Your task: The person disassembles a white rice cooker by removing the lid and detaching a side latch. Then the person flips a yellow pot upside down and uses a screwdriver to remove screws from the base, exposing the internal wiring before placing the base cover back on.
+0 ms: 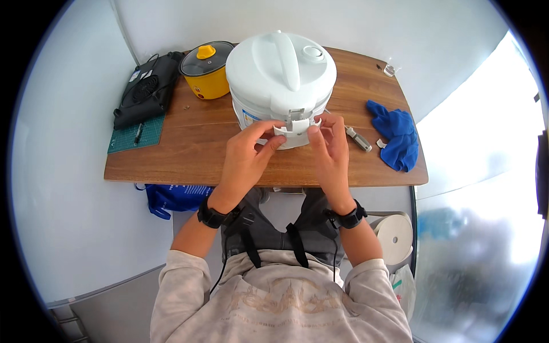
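A white rice cooker (257,71) stands at the middle of the wooden table, its lid closed and its handle lying over the lid. At its near side, below an exposed latch recess (295,114), is a small curved white plastic cover (295,139). My left hand (245,153) pinches the cover's left end between thumb and fingers. On the opposite end, my right hand (333,153) grips it with thumb in front and fingers curled behind. The cover is at the cooker's front; whether it is seated there I cannot tell.
Left of the cooker are a yellow electric pot (211,84), an upturned black appliance (157,80) and a green cutting mat (151,132). To the right lie a grey-handled tool (359,139), a white fragment (381,143), a blue cloth (398,137) and a small clear cup (390,70).
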`<action>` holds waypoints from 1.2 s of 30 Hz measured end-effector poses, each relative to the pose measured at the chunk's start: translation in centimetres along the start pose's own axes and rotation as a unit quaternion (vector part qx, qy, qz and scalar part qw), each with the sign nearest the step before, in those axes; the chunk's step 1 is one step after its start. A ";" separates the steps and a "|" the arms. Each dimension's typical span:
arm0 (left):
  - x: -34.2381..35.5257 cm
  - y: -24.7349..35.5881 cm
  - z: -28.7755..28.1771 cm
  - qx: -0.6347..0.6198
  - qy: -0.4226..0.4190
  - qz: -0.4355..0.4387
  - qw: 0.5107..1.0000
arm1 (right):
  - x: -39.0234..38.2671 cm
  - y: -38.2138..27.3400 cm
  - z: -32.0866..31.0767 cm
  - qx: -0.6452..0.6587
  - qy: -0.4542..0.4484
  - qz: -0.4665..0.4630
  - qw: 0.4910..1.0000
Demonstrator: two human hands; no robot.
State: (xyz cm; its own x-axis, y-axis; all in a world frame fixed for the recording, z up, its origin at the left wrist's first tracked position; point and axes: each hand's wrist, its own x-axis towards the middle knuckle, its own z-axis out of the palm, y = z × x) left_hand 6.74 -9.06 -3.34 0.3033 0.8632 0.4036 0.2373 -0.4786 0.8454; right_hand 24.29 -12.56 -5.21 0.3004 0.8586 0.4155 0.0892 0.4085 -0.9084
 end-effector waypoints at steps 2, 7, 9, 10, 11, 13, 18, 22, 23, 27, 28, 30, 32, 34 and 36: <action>0.0 -0.2 0.2 -0.014 0.029 -0.001 0.999 | -0.2 -0.7 0.2 -0.128 0.031 -0.068 0.989; 0.1 -0.3 0.4 -0.063 0.094 -0.009 0.994 | 0.4 -1.5 0.2 -0.209 0.031 -0.088 0.973; 0.3 -0.9 0.4 -0.059 0.092 -0.013 0.994 | 0.6 -1.5 0.2 -0.213 0.027 -0.088 0.973; 0.3 -1.2 0.3 -0.056 0.091 -0.014 0.994 | 0.7 -1.3 0.2 -0.214 0.028 -0.093 0.972; 0.4 -1.2 0.4 -0.059 0.089 -0.019 0.994 | 0.7 -1.2 0.2 -0.215 0.028 -0.097 0.971; 0.5 -1.2 0.5 -0.063 0.086 -0.028 0.994 | 0.8 -1.0 0.2 -0.216 0.031 -0.093 0.971; 0.5 -1.6 0.7 -0.063 0.084 -0.021 0.994 | 0.8 -0.9 0.1 -0.225 0.028 -0.089 0.970; 0.6 -1.5 0.8 -0.056 0.082 -0.011 0.995 | 0.9 -0.8 0.0 -0.227 0.024 -0.090 0.969; 0.6 -1.5 0.8 -0.055 0.082 -0.015 0.995 | 0.9 -0.8 0.0 -0.226 0.023 -0.089 0.970; 0.6 -1.4 0.8 -0.053 0.081 -0.018 0.995 | 1.0 -0.9 0.0 -0.217 0.021 -0.079 0.973; 0.5 -1.3 0.9 -0.053 0.081 -0.018 0.995 | 1.0 -0.9 0.0 -0.211 0.021 -0.074 0.975; 0.6 -1.4 0.8 -0.049 0.084 -0.010 0.995 | 1.0 -0.9 0.0 -0.205 0.021 -0.070 0.976; 0.6 -1.5 0.8 -0.050 0.085 -0.006 0.995 | 1.1 -0.9 0.0 -0.208 0.019 -0.072 0.975; 0.6 -1.4 0.8 -0.055 0.085 -0.008 0.995 | 1.0 -1.2 0.1 -0.212 0.019 -0.071 0.975; 0.5 -1.5 0.8 -0.058 0.084 -0.012 0.995 | 1.0 -1.2 0.1 -0.213 0.018 -0.069 0.974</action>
State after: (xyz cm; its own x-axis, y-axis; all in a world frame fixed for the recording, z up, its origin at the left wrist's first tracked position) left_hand 7.31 -8.04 -4.66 0.1383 0.8932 0.4279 0.1313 -0.4447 0.8860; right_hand 24.42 -12.18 -3.67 0.2901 0.7904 0.5396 0.5150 0.3463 -0.7841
